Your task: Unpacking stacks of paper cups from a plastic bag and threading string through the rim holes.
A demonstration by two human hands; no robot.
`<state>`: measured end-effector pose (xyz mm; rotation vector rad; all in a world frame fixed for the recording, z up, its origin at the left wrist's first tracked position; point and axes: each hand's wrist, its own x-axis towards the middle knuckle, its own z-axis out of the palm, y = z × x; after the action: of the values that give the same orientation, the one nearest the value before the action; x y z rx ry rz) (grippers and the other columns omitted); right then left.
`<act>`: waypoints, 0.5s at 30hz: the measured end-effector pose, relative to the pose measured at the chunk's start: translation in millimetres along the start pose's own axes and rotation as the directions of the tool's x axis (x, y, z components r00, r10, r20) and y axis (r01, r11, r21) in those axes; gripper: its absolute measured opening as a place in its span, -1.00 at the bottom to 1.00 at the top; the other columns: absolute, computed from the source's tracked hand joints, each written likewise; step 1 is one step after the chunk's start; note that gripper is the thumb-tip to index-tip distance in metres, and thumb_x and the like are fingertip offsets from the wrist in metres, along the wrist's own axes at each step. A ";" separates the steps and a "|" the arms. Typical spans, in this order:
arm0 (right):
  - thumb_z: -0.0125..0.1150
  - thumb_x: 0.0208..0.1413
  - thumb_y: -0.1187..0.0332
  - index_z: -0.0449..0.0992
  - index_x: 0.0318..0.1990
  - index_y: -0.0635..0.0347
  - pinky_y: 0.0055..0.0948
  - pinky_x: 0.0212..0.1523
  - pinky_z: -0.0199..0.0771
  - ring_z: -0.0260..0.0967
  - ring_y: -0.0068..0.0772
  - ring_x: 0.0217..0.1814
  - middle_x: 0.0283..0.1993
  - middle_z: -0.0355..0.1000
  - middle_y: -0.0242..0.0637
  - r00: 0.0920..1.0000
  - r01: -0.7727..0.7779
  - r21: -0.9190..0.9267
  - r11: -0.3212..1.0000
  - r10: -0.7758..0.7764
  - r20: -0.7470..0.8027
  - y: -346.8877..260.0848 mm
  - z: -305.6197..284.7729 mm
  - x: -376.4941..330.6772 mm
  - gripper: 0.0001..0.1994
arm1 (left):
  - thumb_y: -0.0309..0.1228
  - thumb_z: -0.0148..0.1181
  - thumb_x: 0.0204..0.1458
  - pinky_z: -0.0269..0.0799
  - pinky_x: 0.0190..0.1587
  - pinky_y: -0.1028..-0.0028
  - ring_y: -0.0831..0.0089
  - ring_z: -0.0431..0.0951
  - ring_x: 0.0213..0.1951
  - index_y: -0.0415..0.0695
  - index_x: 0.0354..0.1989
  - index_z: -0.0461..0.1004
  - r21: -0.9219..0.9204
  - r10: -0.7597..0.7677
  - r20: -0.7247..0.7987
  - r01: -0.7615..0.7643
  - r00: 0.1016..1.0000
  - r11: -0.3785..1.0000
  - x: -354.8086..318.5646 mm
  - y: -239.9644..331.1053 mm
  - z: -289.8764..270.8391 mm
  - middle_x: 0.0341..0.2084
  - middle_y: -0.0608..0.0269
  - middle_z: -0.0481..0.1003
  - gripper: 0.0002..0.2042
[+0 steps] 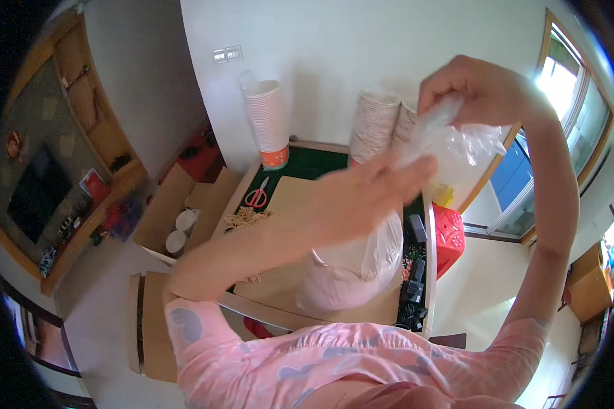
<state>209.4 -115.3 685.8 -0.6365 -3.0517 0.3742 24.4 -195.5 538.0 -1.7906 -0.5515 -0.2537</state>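
My right hand [474, 88] is raised at the upper right, its fingers closed on a twisted piece of clear plastic bag [433, 129]. A loose, crinkled part of the plastic hangs to the right below my wrist. My left hand [372, 194], blurred by motion, reaches across the table with its fingers stretched out just below the plastic. Whether it touches the plastic I cannot tell. Beneath my left hand, a full whitish translucent bag [351, 276] stands on the table near my body; its contents are hard to make out.
A tall stack of paper cups [266, 116] and stacked white cups [375, 126] stand at the table's back. Red-handled scissors [257, 195] and tan strands [247, 218] lie left. An open carton [218, 194] is beside the table; a red stool [448, 232] stands right.
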 end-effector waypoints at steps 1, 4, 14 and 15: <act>0.16 -0.22 0.54 0.46 -0.31 0.28 -0.58 -0.34 0.31 0.31 -0.59 -0.36 -0.41 0.40 -0.38 1.000 0.010 0.006 1.000 -0.010 0.010 -0.5 -1.4 6.5 -0.78 | -0.48 0.09 -0.21 0.10 0.20 0.25 0.38 0.13 0.21 -0.21 0.05 0.32 -0.161 -0.088 0.004 0.088 0.996 0.983 -2.9 -0.8 12.3 0.21 0.24 0.11 -0.49; 0.17 -0.25 0.54 0.48 -0.29 0.26 -0.61 -0.37 0.28 0.29 -0.61 -0.35 -0.38 0.41 -0.37 0.998 0.022 0.139 0.990 -0.030 0.058 37.6 14.3 27.8 -0.75 | -0.50 0.08 -0.23 0.05 0.22 0.26 0.35 0.15 0.20 -0.23 -0.14 0.44 -0.542 -0.248 0.082 0.252 0.965 0.801 -4.8 -10.2 35.8 0.13 0.22 0.22 -0.63; 0.02 0.08 0.43 0.41 -0.03 0.21 -0.69 -0.42 0.21 0.16 -0.80 -0.44 -0.45 0.33 -0.53 0.960 0.168 0.496 0.852 -0.028 -0.277 98.7 199.8 34.2 -0.72 | -0.35 0.03 -0.07 0.05 -0.61 0.57 0.68 0.14 -0.68 -0.07 -0.78 0.25 -0.183 0.058 0.880 0.448 0.472 -0.875 -60.6 39.7 100.5 -0.76 0.50 0.21 -0.73; 0.01 0.06 0.50 0.35 0.06 0.17 -0.69 -0.40 0.19 0.16 -0.78 -0.42 -0.32 0.36 -0.53 0.967 0.062 0.651 0.756 0.115 -0.226 75.9 194.4 28.5 -0.65 | -0.32 0.04 -0.06 0.04 -0.61 0.59 0.70 0.12 -0.69 -0.05 -0.77 0.26 -0.249 0.005 0.889 0.493 0.458 -0.834 -65.8 44.1 100.7 -0.76 0.49 0.22 -0.73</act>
<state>203.5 -81.5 478.0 -0.6086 -2.4064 1.1886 -21.9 -124.3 442.1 -3.0178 -2.3486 -2.1069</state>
